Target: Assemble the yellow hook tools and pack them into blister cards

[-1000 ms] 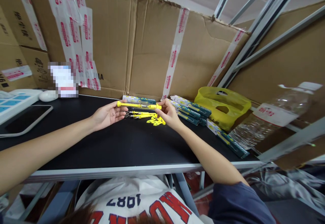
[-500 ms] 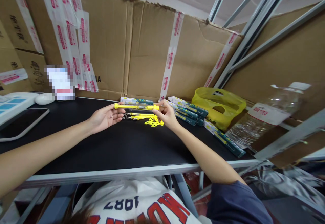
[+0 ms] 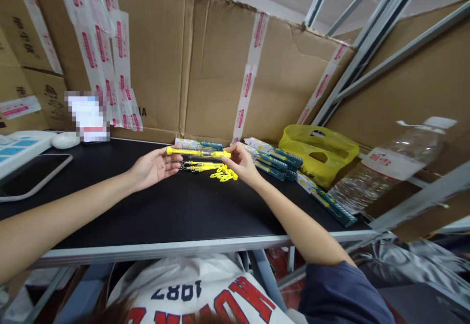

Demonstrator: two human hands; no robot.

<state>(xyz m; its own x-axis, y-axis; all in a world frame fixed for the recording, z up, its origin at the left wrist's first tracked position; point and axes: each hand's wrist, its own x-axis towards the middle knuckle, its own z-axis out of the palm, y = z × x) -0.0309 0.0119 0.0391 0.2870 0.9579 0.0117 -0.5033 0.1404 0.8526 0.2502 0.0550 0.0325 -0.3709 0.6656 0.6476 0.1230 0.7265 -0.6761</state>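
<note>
I hold a thin clear tube with yellow end caps [image 3: 198, 153] level above the black tabletop [image 3: 176, 206]. My left hand [image 3: 152, 168] pinches its left cap and my right hand [image 3: 243, 164] pinches its right cap. Just below the tube lie loose yellow rods and small yellow clips [image 3: 215, 170] on the table. Behind the tube rests a teal and white packaged box [image 3: 198, 144].
A stack of teal packaged boxes [image 3: 277, 160] lies right of my right hand, one more [image 3: 328, 205] near the table's right edge. A yellow plastic bag [image 3: 319, 150] and a clear water bottle [image 3: 389, 167] are at the right. A white scale [image 3: 22, 162] sits far left. Cardboard walls stand behind.
My hands and the tube have stayed almost in place; only the view has shifted slightly.
</note>
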